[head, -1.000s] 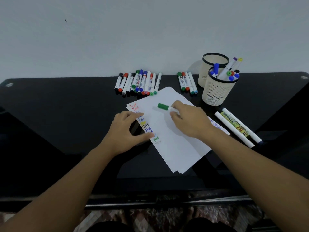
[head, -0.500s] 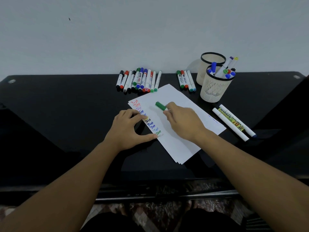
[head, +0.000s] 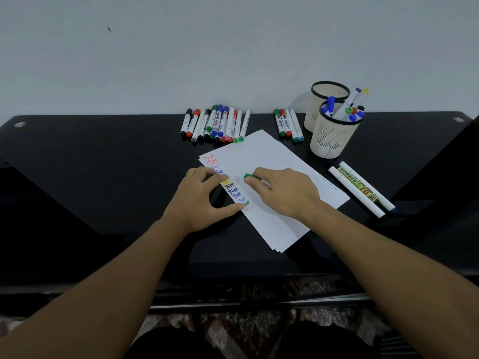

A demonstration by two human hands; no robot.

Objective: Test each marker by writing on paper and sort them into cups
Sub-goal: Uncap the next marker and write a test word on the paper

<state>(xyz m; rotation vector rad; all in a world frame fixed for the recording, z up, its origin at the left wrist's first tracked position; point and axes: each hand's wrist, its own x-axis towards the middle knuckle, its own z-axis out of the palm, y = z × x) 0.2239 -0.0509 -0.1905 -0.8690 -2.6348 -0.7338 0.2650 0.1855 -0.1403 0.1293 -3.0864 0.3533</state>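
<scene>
In the head view I see a glossy black worktop [head: 103, 177] that reaches back to a plain pale wall. Near its middle lies a thin stack of white paper [head: 272, 161], turned at an angle, with a column of small coloured words "Test" along its left edge.

My left hand [head: 199, 200] lies on that left edge of the paper, fingers spread and almost straight, thumb stretched along the margin; it holds nothing. My right hand [head: 282, 190] is curled around a green marker [head: 251, 176], of which only the rounded green end shows past the fingers, above the middle of the sheet. Whether its tip touches the paper I cannot tell.

At the back edge a row of slim white markers [head: 215, 124] with coloured caps lies side by side, and a smaller group [head: 288, 124] lies to its right. Toward the back right corner stand two round cream cups: the mesh cup [head: 330, 138] in front holds several markers, and the rear cup [head: 329, 93] touches it. Two long white markers [head: 360, 193] lie right of the paper.
</scene>
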